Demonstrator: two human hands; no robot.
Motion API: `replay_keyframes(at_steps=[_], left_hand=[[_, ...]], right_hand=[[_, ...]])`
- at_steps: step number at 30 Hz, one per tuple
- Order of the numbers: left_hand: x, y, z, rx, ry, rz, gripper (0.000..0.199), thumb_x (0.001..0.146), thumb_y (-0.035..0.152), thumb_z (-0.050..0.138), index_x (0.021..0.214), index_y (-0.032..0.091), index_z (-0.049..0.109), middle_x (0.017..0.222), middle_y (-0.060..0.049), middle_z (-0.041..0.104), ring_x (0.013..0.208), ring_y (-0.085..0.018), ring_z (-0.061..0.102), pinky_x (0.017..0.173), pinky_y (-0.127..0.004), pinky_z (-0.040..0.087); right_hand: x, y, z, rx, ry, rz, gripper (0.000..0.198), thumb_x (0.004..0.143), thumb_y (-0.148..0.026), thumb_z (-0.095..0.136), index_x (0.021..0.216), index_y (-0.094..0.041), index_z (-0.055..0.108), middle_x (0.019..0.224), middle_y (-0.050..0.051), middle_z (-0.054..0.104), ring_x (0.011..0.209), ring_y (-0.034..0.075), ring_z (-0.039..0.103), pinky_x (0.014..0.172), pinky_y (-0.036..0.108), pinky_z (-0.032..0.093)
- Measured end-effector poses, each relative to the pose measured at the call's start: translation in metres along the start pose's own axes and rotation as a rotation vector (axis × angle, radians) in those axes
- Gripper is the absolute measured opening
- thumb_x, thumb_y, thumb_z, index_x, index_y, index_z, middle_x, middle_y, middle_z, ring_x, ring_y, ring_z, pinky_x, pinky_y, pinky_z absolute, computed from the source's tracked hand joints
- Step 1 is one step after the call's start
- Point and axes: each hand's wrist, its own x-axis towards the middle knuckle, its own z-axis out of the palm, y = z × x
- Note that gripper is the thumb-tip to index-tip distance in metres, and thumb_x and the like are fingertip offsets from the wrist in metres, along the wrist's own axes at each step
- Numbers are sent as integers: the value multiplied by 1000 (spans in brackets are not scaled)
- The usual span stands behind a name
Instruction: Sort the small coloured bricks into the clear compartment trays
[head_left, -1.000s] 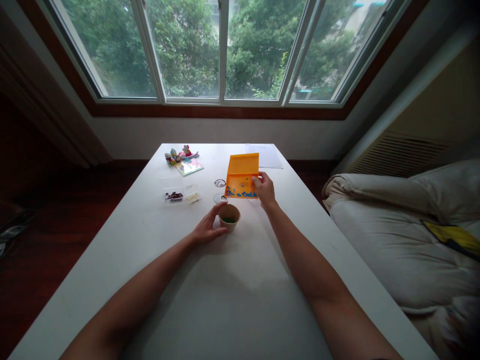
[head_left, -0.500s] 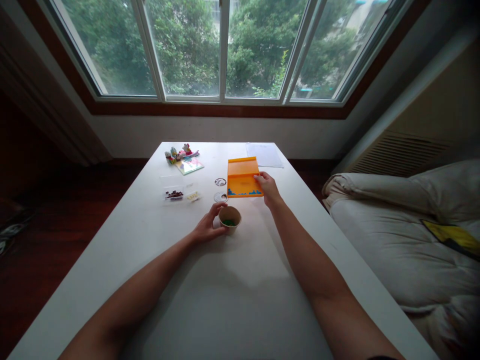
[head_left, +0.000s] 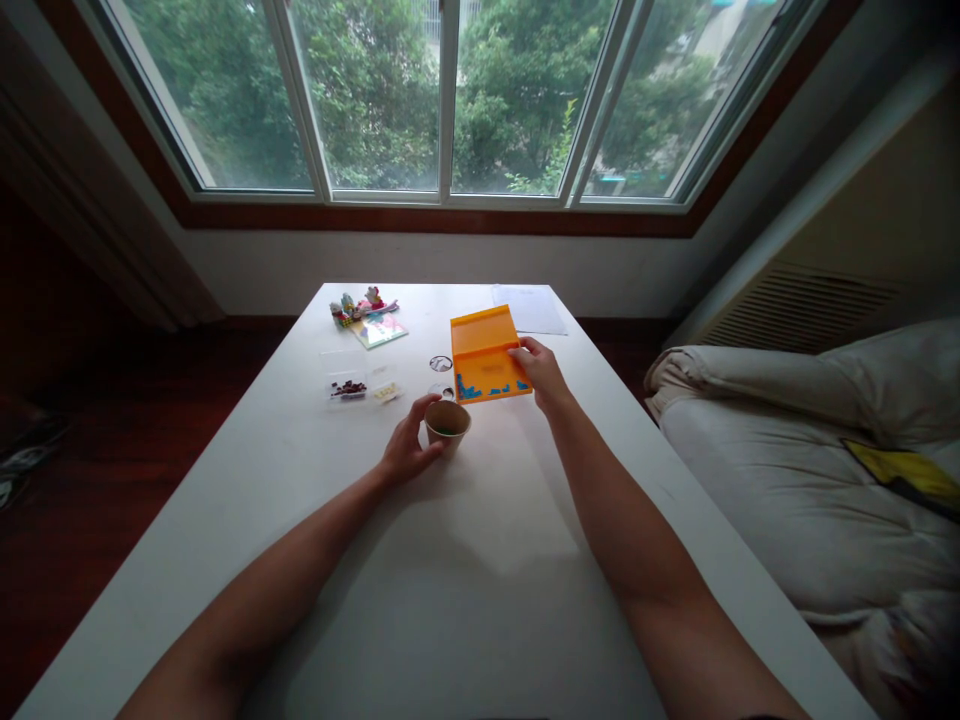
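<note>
My left hand is wrapped round the side of a brown paper cup, with green bits down inside it. My right hand grips the right edge of an open orange plastic case, thumb on its inner face. The case is tilted, its lower left corner dipping close to the cup's rim. Small blue pieces lie along the near edge of the case, most of them at the left corner. Whether the case touches the cup I cannot tell.
On the white table, clear trays hold dark brown pieces and pale yellow pieces. Behind them are a flat card packet and colourful small figures. A white sheet lies at the far right. A sofa stands at right.
The orange case has tilted down to the left, and its blue pieces have slid toward that corner. My left hand has shifted the cup slightly left and up.
</note>
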Motion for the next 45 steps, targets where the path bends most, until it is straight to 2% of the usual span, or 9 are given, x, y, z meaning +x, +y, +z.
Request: replay_keyframes(at_steps=[4,8,11,18,21,30,33,39,45], left_hand=[[-1,-2,1,42,11,-1,78,79,30,67,149,25,33,147,-12,51,128,-30,54,106,-44,45],[-1,-2,1,63,21,1,79,80,29,67,150,25,32,148,-11,51,132,-30,52,109,-45,43],[-1,-2,1,72,24,-10,79,80,29,67,151,26,32,149,-11,50,132,-30,53,109,-46,44],[0,-2,2,98,29,-21,81,81,31,70,151,26,32,150,-12,50,132,-30,54,108,-46,46],[1,0,4,98,24,-1,80,82,30,70,152,26,32,151,-12,49,134,-29,53,110,-46,45],[3,13,7,158,41,-32,76,84,33,72,151,27,38,147,-11,54,130,-30,57,107,-48,48],[3,18,8,212,47,-37,78,82,33,73,152,25,38,144,-12,57,126,-32,59,105,-48,49],[2,15,10,239,57,-79,80,82,33,74,152,27,36,140,-10,60,121,-30,62,101,-47,52],[1,11,12,234,60,-137,80,82,38,74,152,23,37,135,-12,64,107,-29,68,93,-46,56]], right_hand=[[5,-3,-11,8,85,-22,23,69,-35,62,88,-22,60,72,-2,66,63,16,63,59,26,52],[7,-6,-19,-27,59,-10,25,68,-36,63,88,-21,61,73,-1,67,66,18,64,60,28,53],[5,-9,-15,-45,103,-43,26,70,-38,62,90,-22,60,75,-1,68,68,19,65,60,28,53],[-11,-22,5,-122,-16,-89,23,75,-37,61,92,-21,64,75,0,67,66,19,63,58,27,49],[-21,-32,11,-231,-84,-112,23,76,-36,64,94,-22,68,72,0,66,67,20,61,59,28,47],[-57,-67,24,-679,2,-376,19,84,-32,64,101,-26,70,64,-1,55,68,19,55,66,29,38],[-70,-77,31,-743,-2,-402,21,85,-33,62,104,-26,68,67,1,56,70,20,55,66,29,36],[-103,-92,51,-1058,-23,-522,25,89,-32,51,110,-26,65,77,1,66,69,19,56,62,28,30],[-115,-90,64,-1196,-71,-644,24,92,-30,48,110,-25,64,82,0,71,69,16,57,60,28,26]])
